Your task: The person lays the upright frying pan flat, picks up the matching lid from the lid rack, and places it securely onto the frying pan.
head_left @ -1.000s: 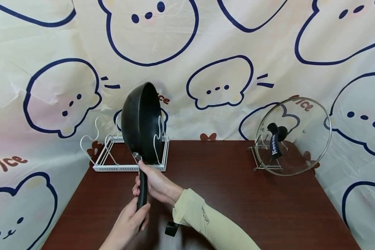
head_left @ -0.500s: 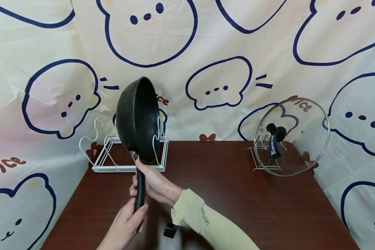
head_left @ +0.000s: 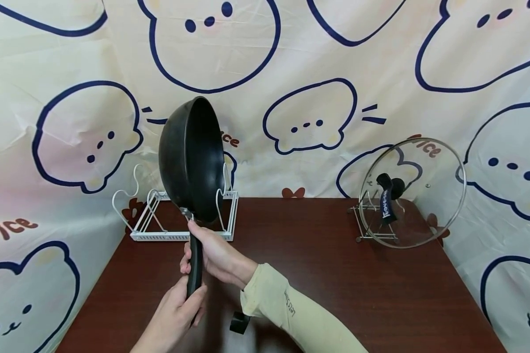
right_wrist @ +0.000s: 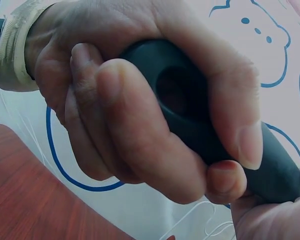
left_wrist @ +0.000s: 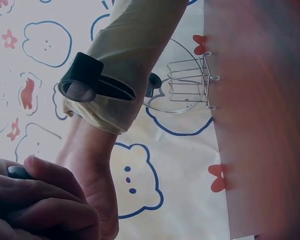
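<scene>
A black wok (head_left: pixel 190 157) is held on its side over the white dish rack (head_left: pixel 168 237), its opening facing right. Part of its lower rim lies behind the rack's right-hand wire loop. My right hand (head_left: pixel 221 257) grips the black handle (head_left: pixel 196 264) close to the bowl. Lower down, my left hand (head_left: pixel 174 309) holds the handle's end. In the right wrist view, the fingers of my left hand (right_wrist: pixel 145 135) wrap round the end with its hanging hole. From here I cannot tell whether the wok touches the rack.
A glass lid (head_left: pixel 441 196) with a black knob leans in a small wire stand (head_left: pixel 366 220) at the back right of the brown table (head_left: pixel 309 264). Patterned cloth (head_left: pixel 309 63) surrounds the table. A black wrist-worn device (head_left: pixel 239 322) shows under my right sleeve.
The wok has risen and shifted slightly left above the rack. Both hands have moved slightly left and up with the handle, keeping their grip.
</scene>
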A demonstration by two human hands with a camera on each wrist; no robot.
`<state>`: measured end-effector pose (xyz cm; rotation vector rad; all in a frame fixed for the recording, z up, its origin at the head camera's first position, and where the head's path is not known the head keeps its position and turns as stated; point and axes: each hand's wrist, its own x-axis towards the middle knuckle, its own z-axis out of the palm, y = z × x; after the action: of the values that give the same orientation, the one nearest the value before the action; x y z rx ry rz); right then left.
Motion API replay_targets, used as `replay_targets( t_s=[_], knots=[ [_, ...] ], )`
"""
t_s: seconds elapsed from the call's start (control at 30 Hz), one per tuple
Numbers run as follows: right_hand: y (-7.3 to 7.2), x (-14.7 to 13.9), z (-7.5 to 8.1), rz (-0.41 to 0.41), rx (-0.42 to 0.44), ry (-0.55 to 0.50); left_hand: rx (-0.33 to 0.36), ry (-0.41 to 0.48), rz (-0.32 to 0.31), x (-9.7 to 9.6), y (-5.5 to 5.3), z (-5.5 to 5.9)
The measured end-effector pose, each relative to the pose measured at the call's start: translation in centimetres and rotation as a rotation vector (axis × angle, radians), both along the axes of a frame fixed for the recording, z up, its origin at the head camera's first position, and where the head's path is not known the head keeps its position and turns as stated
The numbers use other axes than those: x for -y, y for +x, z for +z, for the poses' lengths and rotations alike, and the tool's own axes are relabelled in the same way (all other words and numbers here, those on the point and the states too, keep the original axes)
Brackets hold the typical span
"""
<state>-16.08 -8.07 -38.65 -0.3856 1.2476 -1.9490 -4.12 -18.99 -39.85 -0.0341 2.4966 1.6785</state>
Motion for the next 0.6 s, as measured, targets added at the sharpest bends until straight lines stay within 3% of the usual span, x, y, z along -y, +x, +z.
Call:
replay_targets(
  t_s=[0.6],
  knots=[
    [0.2,-0.2,1.3,0.019,-0.070,-0.012,0.052,-0.023,-0.027,0.3,-0.1,0.8]
  ],
)
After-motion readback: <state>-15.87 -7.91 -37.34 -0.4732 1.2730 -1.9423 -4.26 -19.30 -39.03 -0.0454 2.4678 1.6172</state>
